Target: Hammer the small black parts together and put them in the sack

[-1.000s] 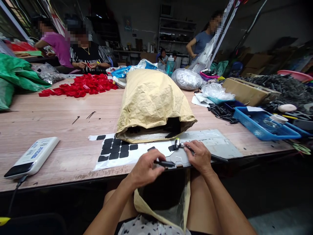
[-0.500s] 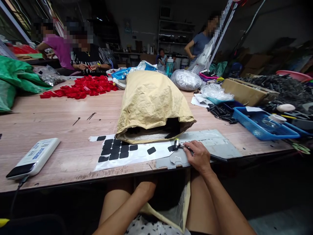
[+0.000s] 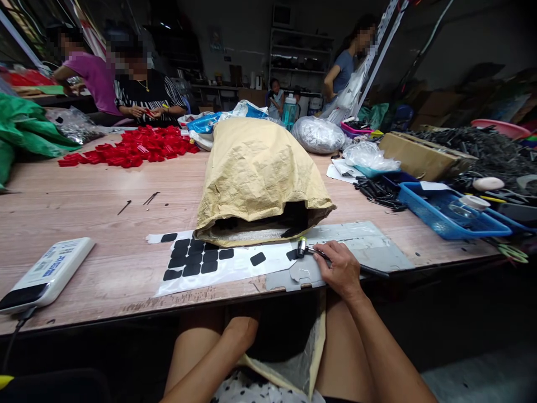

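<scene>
My right hand (image 3: 342, 268) is closed round the black handle of a small mallet (image 3: 301, 248), at the table's front edge. Its metal head with a yellow face rests by a black square sticker on a white backing sheet (image 3: 232, 275). Rows of black rounded-square stickers (image 3: 193, 258) cover the sheet's left part. Under the sheet's right end lies a grey board (image 3: 356, 246). My left hand (image 3: 247, 327) reaches below the table edge, by the open mouth of a paper sack (image 3: 316, 347) on my lap; its fingers are hidden.
A large tan paper sack (image 3: 255, 173) lies ahead, its dark mouth facing me. A white power bank (image 3: 50, 274) with a cable lies left. Red parts (image 3: 134, 146) are heaped behind. A blue tray (image 3: 453, 215) stands right. Co-workers (image 3: 146, 95) are across the table.
The view has shifted slightly, so the table things sit a little further left. My right hand keeps its hold on the mallet in the same place. My left forearm has moved slightly left.
</scene>
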`<action>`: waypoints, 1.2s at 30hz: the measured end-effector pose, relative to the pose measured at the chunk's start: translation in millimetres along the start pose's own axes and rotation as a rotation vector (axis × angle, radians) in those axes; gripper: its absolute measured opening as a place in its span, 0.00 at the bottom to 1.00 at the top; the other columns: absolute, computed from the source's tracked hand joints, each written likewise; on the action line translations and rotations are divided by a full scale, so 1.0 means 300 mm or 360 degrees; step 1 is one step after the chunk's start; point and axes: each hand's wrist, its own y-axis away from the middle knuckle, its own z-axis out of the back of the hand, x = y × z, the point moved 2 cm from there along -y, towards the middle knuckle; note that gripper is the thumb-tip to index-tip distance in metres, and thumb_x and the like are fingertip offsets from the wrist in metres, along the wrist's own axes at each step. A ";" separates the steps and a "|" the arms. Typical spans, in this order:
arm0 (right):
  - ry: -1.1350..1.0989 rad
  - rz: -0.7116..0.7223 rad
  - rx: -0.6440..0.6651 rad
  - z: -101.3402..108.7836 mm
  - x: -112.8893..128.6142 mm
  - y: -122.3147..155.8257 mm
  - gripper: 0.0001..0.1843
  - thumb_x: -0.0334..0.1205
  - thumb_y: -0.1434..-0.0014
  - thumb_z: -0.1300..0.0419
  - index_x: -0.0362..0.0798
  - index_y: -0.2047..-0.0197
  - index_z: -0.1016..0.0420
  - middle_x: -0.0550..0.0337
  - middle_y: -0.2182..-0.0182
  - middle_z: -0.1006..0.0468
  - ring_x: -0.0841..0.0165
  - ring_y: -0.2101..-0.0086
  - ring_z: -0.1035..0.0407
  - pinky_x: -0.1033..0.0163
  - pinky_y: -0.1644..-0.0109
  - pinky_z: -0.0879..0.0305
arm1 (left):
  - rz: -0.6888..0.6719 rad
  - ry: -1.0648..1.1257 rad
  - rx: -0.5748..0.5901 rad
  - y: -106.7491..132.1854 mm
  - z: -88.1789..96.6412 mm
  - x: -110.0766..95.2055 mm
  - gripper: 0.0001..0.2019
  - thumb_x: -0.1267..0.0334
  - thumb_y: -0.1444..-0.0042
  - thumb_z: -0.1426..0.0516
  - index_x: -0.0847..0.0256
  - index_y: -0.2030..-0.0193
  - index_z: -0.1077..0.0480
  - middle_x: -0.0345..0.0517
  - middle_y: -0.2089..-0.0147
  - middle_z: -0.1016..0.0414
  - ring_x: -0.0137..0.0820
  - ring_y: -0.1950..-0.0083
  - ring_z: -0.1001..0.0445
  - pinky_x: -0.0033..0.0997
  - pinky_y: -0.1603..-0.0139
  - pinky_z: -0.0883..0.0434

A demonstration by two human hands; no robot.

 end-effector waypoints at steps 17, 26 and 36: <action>0.0000 -0.0028 0.0015 0.005 0.007 -0.002 0.10 0.41 0.38 0.42 0.54 0.55 0.22 0.59 0.63 0.23 0.63 0.60 0.33 0.59 0.55 0.38 | -0.0284 0.0193 -0.1261 -0.152 0.617 -0.223 0.11 0.60 0.40 0.43 0.60 0.55 0.24 0.50 0.56 0.22 0.39 0.56 0.25 0.34 0.57 0.31; -0.0027 -0.0038 0.0013 0.004 0.005 -0.002 0.09 0.40 0.39 0.41 0.54 0.56 0.22 0.59 0.63 0.23 0.64 0.60 0.33 0.59 0.55 0.38 | -0.0266 0.0128 -0.1235 -0.200 0.609 -0.171 0.10 0.59 0.42 0.40 0.60 0.55 0.24 0.50 0.55 0.24 0.42 0.49 0.28 0.36 0.53 0.31; 0.0004 -0.0035 -0.0011 0.003 0.007 -0.001 0.09 0.40 0.39 0.41 0.54 0.56 0.22 0.59 0.64 0.23 0.63 0.61 0.33 0.59 0.56 0.38 | -0.0520 0.0395 -0.1174 0.023 0.465 -0.021 0.05 0.62 0.44 0.37 0.56 0.60 0.24 0.43 0.61 0.24 0.37 0.55 0.30 0.35 0.55 0.34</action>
